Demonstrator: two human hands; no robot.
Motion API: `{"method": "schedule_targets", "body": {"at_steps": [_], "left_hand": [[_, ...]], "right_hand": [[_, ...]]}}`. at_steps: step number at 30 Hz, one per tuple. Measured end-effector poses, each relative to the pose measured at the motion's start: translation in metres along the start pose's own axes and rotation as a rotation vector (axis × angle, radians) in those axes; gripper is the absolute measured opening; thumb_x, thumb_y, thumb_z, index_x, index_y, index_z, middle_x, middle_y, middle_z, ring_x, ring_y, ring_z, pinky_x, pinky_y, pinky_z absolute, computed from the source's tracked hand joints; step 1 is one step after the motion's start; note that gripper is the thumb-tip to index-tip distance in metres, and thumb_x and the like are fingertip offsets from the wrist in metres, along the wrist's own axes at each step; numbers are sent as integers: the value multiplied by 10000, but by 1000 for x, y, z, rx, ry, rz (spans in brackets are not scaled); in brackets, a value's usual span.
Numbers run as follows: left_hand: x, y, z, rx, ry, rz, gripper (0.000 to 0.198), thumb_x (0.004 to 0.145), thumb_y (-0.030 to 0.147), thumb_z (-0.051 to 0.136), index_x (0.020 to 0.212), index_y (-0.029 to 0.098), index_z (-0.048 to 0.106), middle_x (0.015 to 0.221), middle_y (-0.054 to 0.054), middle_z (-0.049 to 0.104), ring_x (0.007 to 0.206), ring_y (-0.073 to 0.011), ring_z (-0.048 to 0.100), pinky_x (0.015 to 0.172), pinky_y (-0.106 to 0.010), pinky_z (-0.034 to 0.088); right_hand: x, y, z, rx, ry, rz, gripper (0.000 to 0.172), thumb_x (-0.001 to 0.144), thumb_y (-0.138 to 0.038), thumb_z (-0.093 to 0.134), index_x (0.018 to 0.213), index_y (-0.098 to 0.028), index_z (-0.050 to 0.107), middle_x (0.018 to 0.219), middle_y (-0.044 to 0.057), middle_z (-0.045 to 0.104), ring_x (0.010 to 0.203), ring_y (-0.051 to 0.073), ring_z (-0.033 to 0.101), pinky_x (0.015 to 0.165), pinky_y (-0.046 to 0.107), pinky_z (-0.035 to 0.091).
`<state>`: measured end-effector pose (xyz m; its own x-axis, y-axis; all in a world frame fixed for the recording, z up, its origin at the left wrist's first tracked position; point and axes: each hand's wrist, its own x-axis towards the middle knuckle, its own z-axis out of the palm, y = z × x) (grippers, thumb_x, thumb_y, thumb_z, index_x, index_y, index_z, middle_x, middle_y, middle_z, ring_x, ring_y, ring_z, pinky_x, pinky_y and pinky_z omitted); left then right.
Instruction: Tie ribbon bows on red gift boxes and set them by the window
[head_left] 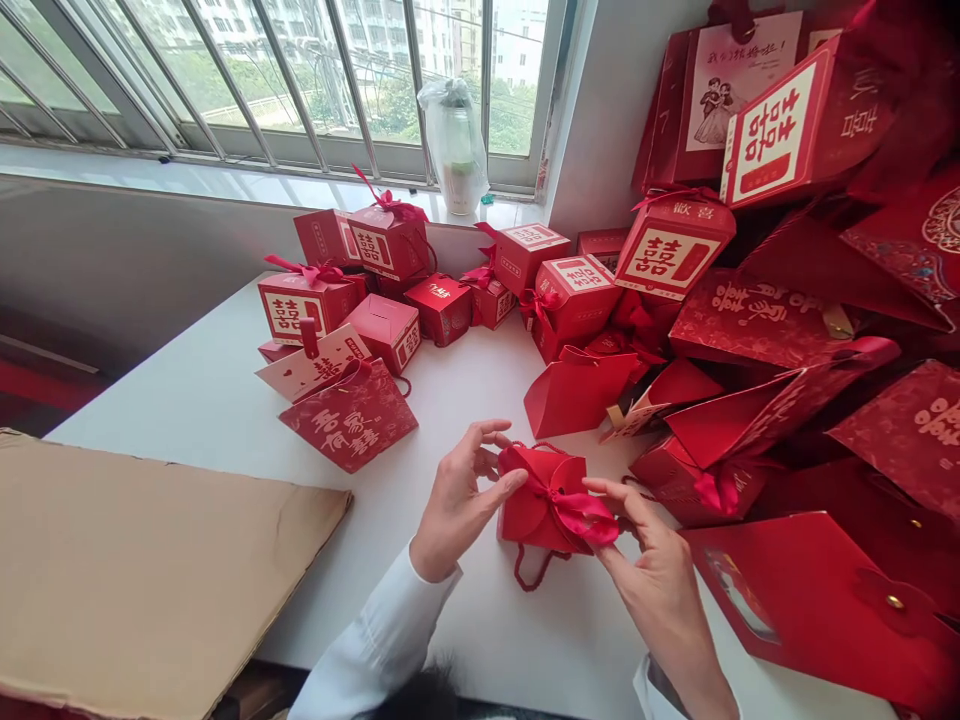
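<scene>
While hands [461, 500] [651, 560] hold bow-tied box [523, 518], red bags [750, 312] crowd right side.

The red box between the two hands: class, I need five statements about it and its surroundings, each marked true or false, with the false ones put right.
1. The red box has a ribbon bow on top. True.
2. The left hand rests on the brown cardboard. False: it touches the red box.
3. A red cord loop shows at the box's near side. True.
4. The plastic-bagged cup stands on the table. False: it stands on the windowsill.
5. The cardboard is left of the red box. True.
</scene>
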<state>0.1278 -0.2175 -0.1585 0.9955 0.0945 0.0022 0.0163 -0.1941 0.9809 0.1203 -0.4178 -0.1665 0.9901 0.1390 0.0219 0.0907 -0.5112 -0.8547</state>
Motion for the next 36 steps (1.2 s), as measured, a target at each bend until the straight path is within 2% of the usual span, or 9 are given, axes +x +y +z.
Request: {"method": "schedule_targets", "body": {"at_steps": [3,8,14,20,27,30,33,34,36], "left_hand": [[-1,-1,-2,-97,-15,-24,388,830,276,608,1191,228,471,1032,-35,543,730,-95,559,727,-250,483],[-4,-1,-7,-178,-12,-77,410,802,252,642,1175,241,473,1032,-19,516,682,-64,537,670,-222,479],[-6,-3,-14,-216,13,-89,437,804,267,649,1195,250,454,1031,-14,501,701,-61,532,718,-235,487],[-7,-3,-17,-153,23,-89,408,809,243,627,1183,242,464,1014,-10,507,683,-54,528,685,-217,474],[-6,-6,-26,25,103,-36,319,822,238,590,1135,218,534,1010,-28,553,708,-86,543,689,-249,478],[-6,-4,-28,192,143,49,259,849,241,558,1107,212,562,1043,-53,584,857,-152,569,718,-289,484],[-9,5,-23,415,232,269,215,858,220,568,1070,234,597,1046,-54,589,995,-201,525,823,-355,469],[-10,8,-19,482,215,375,194,857,206,577,1043,242,618,1028,-51,589,1009,-207,505,855,-369,459],[-12,14,-8,574,90,576,160,849,193,600,990,249,653,989,-49,592,1016,-215,468,884,-372,451]], "right_hand": [[3,-4,4,23,24,1,328,797,-278,565,1121,-256,604,891,34,675,790,183,623,551,223,480],[3,-10,4,-5,148,19,389,780,-277,563,1166,-233,550,793,12,644,763,168,619,436,184,379],[3,-9,2,-120,194,-64,363,811,-264,542,1173,-243,523,746,-12,628,698,144,595,366,174,299],[3,-8,1,-183,216,-140,299,845,-283,519,1141,-248,538,739,-21,619,698,135,590,382,180,315],[3,-6,1,-173,240,-88,309,839,-294,524,1145,-254,537,744,-20,620,716,139,587,372,167,325],[3,-6,1,-166,222,-84,309,840,-299,524,1145,-250,539,745,-16,619,706,139,579,367,166,317],[3,-6,2,-151,206,-69,314,843,-301,528,1153,-255,535,751,-14,615,718,139,574,365,159,318],[2,-5,2,-145,200,-62,312,844,-300,529,1154,-259,535,755,-15,615,727,139,576,370,157,325],[2,-3,3,-127,184,-61,304,844,-304,535,1145,-266,537,754,-19,614,734,138,580,384,156,343]]}}
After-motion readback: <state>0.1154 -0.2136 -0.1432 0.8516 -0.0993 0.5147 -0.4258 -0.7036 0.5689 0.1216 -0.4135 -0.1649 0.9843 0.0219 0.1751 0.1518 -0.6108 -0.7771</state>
